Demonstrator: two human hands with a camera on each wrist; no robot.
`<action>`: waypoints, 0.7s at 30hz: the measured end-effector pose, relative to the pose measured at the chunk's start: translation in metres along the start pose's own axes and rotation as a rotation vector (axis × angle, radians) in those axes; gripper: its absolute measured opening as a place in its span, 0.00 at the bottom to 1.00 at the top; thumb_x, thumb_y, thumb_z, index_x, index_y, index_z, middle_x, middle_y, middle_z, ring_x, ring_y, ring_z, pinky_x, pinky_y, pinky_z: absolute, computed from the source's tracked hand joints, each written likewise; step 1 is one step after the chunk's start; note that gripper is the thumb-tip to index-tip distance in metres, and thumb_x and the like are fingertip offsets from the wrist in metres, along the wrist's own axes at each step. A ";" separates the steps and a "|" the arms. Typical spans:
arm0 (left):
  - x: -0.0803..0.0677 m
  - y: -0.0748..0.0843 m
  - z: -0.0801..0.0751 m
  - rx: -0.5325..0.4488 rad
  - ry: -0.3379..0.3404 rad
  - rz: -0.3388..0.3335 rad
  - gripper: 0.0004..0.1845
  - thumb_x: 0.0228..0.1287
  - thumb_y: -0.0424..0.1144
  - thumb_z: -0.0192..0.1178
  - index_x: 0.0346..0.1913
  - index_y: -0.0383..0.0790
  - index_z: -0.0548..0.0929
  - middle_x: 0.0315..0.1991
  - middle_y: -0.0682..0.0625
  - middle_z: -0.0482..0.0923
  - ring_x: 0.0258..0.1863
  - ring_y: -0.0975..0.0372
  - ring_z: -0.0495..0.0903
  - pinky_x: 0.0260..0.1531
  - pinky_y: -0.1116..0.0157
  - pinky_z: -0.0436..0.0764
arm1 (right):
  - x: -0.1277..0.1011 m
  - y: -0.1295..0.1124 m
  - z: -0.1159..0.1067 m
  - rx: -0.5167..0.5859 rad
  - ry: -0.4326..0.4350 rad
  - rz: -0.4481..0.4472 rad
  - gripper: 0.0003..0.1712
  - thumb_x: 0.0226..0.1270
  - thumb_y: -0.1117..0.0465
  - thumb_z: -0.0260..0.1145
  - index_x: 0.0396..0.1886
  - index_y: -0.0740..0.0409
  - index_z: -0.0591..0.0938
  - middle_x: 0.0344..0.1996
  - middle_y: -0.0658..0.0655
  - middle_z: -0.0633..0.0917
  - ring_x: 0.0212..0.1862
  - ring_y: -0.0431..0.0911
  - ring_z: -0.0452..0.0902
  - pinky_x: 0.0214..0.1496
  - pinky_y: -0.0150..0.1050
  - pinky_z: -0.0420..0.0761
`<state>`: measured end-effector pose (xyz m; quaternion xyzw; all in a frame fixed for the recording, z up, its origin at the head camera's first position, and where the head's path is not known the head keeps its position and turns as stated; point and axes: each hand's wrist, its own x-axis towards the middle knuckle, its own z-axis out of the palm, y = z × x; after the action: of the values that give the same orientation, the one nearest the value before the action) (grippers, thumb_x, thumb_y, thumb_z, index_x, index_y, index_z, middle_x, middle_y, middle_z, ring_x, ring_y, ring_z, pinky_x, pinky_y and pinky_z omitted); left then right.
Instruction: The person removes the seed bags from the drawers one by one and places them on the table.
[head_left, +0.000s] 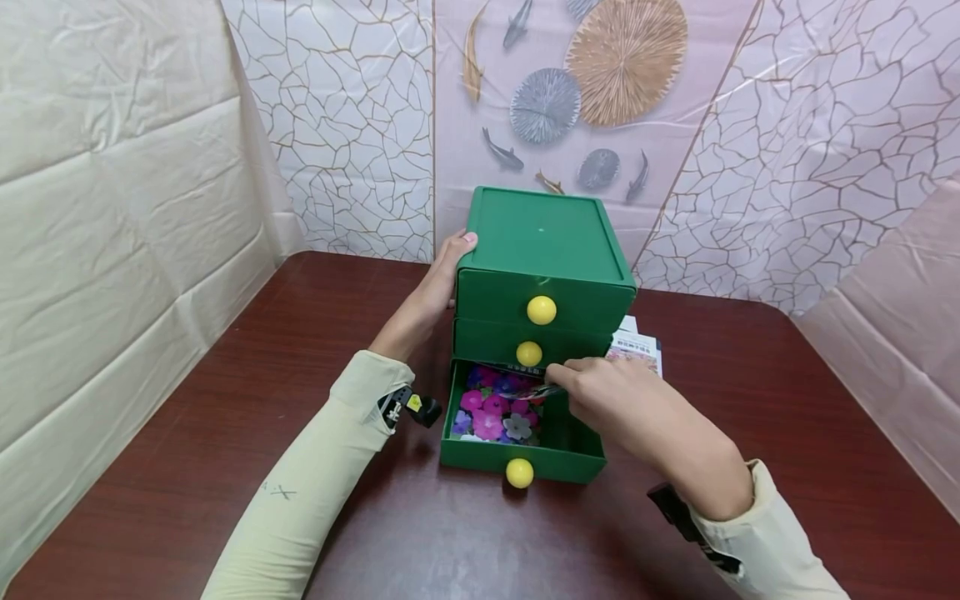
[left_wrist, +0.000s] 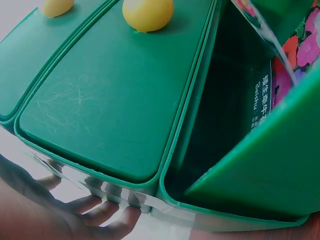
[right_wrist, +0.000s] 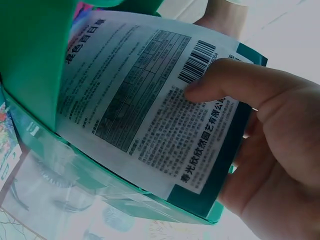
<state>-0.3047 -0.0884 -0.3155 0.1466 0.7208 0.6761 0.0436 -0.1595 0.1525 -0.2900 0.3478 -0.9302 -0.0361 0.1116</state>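
A green cabinet (head_left: 546, 242) with yellow knobs stands on the table, its bottom drawer (head_left: 570, 462) pulled out. Against the cabinet's left side rests my left hand (head_left: 431, 292), its fingers (left_wrist: 120, 225) touching the side wall. My right hand (head_left: 626, 404) pinches a seed packet (right_wrist: 145, 100) between thumb and fingers, over the open drawer. The packet's printed back with a barcode shows in the right wrist view; in the head view it appears nearly edge-on. Inside the drawer lies another packet (head_left: 487, 421) with pink and purple flowers, partly hidden at the back.
Beside the cabinet on the right, more packets (head_left: 637, 350) lie on the dark red-brown table (head_left: 375, 517), partly hidden by the cabinet and my right hand. A patterned cloth (head_left: 345, 125) hangs behind the table, with a pale cloth (head_left: 127, 250) along the left.
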 end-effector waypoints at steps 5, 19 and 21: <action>-0.001 0.000 0.000 0.005 -0.007 0.004 0.47 0.72 0.68 0.40 0.87 0.50 0.45 0.81 0.41 0.52 0.65 0.48 0.69 0.57 0.50 0.72 | -0.007 0.005 -0.009 0.015 0.024 -0.024 0.16 0.60 0.73 0.70 0.30 0.47 0.77 0.21 0.41 0.76 0.23 0.38 0.66 0.22 0.35 0.67; -0.001 0.001 0.000 -0.009 -0.004 0.002 0.47 0.72 0.67 0.40 0.87 0.49 0.44 0.81 0.41 0.51 0.66 0.47 0.69 0.58 0.49 0.72 | -0.027 0.014 -0.033 0.114 -0.010 0.015 0.24 0.63 0.74 0.71 0.45 0.37 0.91 0.42 0.36 0.87 0.38 0.32 0.79 0.33 0.35 0.79; -0.001 0.001 0.000 -0.012 -0.003 0.002 0.47 0.72 0.67 0.40 0.87 0.49 0.44 0.81 0.40 0.51 0.65 0.48 0.69 0.56 0.50 0.73 | -0.030 0.018 -0.036 0.129 0.007 -0.004 0.25 0.64 0.74 0.72 0.45 0.35 0.91 0.42 0.34 0.87 0.36 0.31 0.77 0.32 0.34 0.78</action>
<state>-0.3040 -0.0884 -0.3144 0.1483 0.7165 0.6802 0.0448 -0.1409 0.1859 -0.2576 0.3563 -0.9295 0.0251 0.0921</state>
